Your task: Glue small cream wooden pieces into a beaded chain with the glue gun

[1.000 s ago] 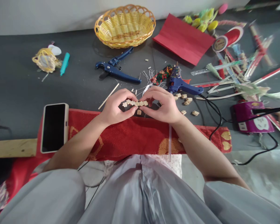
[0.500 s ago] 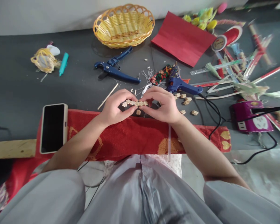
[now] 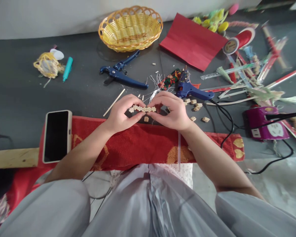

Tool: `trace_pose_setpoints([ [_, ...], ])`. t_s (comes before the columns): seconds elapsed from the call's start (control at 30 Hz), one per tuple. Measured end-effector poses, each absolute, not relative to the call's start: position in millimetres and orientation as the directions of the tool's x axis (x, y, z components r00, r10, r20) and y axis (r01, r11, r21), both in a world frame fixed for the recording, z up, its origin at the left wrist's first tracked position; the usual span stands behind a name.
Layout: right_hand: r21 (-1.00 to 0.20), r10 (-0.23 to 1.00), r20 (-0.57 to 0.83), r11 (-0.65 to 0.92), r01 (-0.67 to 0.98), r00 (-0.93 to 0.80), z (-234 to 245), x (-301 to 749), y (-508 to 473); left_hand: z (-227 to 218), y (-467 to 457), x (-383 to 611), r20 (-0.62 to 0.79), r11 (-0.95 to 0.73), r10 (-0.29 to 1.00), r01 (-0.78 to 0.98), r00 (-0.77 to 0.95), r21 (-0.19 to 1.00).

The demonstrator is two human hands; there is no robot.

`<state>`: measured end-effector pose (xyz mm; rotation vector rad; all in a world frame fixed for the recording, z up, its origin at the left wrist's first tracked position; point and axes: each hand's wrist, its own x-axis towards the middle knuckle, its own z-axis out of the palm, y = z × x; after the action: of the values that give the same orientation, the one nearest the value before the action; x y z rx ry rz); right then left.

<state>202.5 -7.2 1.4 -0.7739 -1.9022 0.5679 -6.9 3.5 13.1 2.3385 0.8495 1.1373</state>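
Note:
Between my two hands is a strip of small pale flower-shaped pieces point(image 3: 138, 108), joined side by side in a slightly wavy row. My left hand point(image 3: 123, 112) pinches it near the middle, with thumb below and fingers above. The right part of the row is pinched by my right hand point(image 3: 172, 111). Both hands hover at the far edge of a red towel point(image 3: 135, 144). Several small pale bundled pieces point(image 3: 205, 119) lie on the table right of my right hand. A thin pale stick point(image 3: 114, 102) rests left of my left hand.
Beyond my hands lie a blue cutter point(image 3: 123, 75), a blue glue gun point(image 3: 193, 90) and white wires point(image 3: 156, 86). A yellow basket point(image 3: 130, 31) and red paper point(image 3: 192, 41) are at the back. A phone point(image 3: 56, 136) sits left; a purple power socket point(image 3: 266, 123) with black cables stands right.

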Motion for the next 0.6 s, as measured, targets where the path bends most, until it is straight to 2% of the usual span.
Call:
trace_pose_setpoints([
  [0.33, -0.658, 0.728, 0.617, 0.686, 0.311, -0.3, 3.0, 202.6, -7.5, 10.8, 1.9, -7.5, 0.512, -0.686, 0.725, 0.415, 0.461, 0.597],
  [0.6, -0.654, 0.715, 0.636, 0.699, 0.29, -0.29, 2.7, 201.5, -7.0, 11.6, 2.0, -6.5, 0.553, -0.714, 0.696, 0.36, 0.458, 0.601],
])
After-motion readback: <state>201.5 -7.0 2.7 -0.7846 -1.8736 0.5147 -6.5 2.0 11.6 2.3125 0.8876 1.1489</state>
